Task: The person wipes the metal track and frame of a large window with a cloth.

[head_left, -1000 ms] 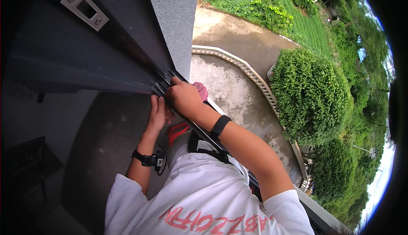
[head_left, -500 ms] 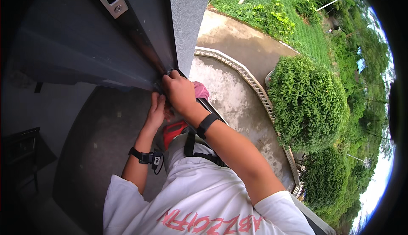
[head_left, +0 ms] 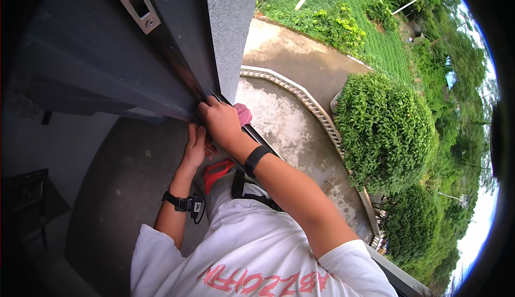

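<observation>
My right hand [head_left: 222,122] is closed with curled fingers against the lower part of a dark grey door frame [head_left: 188,34]. Whatever its fingertips grip is hidden by the hand. Just below and to the left is my left hand [head_left: 195,144], its thumb and a finger stretched up toward the frame's edge and the other fingers apart, with nothing visible in it. A crumpled pink cloth [head_left: 243,114] shows beyond my right hand. Higher up the frame sits a silver strike plate [head_left: 138,4] with a rectangular slot and two screws.
Below my hands is a red object [head_left: 217,174], partly hidden. A grey wall [head_left: 230,23] adjoins the frame. Dark floor [head_left: 129,179] lies left; outside, right, are a concrete yard [head_left: 284,114], a low white railing [head_left: 311,93] and a round bush [head_left: 389,130].
The view has shifted slightly, and my right hand now appears a little lower and further left. Both hands keep nearly the same pose at the frame.
</observation>
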A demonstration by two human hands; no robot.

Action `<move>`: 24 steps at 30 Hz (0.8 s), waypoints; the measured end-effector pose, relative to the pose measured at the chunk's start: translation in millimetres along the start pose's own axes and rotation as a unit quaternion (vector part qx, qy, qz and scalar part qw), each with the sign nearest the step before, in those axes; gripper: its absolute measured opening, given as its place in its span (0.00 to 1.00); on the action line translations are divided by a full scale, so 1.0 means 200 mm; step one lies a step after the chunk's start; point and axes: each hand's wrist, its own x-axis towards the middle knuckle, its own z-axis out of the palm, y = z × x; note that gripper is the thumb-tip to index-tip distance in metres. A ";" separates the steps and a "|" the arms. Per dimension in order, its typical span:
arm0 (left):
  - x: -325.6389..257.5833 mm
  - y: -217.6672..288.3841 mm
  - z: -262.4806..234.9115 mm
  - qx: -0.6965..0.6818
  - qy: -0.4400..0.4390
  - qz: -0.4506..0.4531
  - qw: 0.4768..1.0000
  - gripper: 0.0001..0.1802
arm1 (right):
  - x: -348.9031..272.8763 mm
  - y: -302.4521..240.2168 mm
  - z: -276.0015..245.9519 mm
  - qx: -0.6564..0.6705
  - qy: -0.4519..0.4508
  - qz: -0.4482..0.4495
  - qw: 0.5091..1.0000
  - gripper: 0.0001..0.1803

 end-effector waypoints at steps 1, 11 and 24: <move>0.00 0.00 0.00 0.001 0.000 0.002 1.000 0.17 | 0.01 -0.01 0.01 0.006 0.030 0.001 1.000 0.07; 0.02 -0.02 -0.01 0.018 0.000 0.014 1.000 0.15 | -0.01 0.05 0.05 0.006 0.087 0.044 0.995 0.16; 0.05 0.03 0.04 0.008 -0.014 -0.020 1.000 0.16 | -0.09 0.24 -0.27 0.161 0.139 0.097 0.972 0.16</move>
